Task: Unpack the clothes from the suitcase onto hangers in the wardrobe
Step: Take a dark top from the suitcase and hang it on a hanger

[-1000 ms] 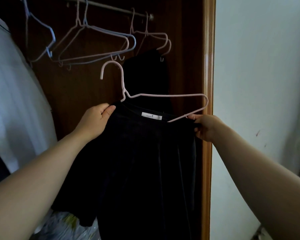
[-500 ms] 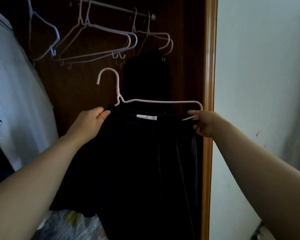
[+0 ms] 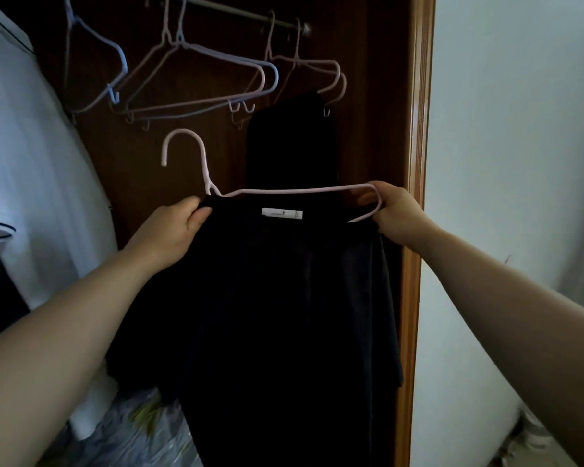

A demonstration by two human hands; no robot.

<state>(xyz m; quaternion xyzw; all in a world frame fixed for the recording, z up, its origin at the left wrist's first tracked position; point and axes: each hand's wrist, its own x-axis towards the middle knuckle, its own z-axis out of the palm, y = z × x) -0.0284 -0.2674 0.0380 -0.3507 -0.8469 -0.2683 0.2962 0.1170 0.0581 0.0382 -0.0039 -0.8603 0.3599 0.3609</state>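
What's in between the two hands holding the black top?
In the head view, between the left hand and the right hand runs the pink hanger bar, with the black top neckline and its white label just below.

Wall: ahead on your right, a plain pale wall (image 3: pixel 520 163).
Frame: an orange-brown wooden frame (image 3: pixel 418 163) edges it.
Light: dim indoors.

A black garment (image 3: pixel 277 298) with a white neck label hangs from a pink hanger (image 3: pixel 284 191), hook upright.
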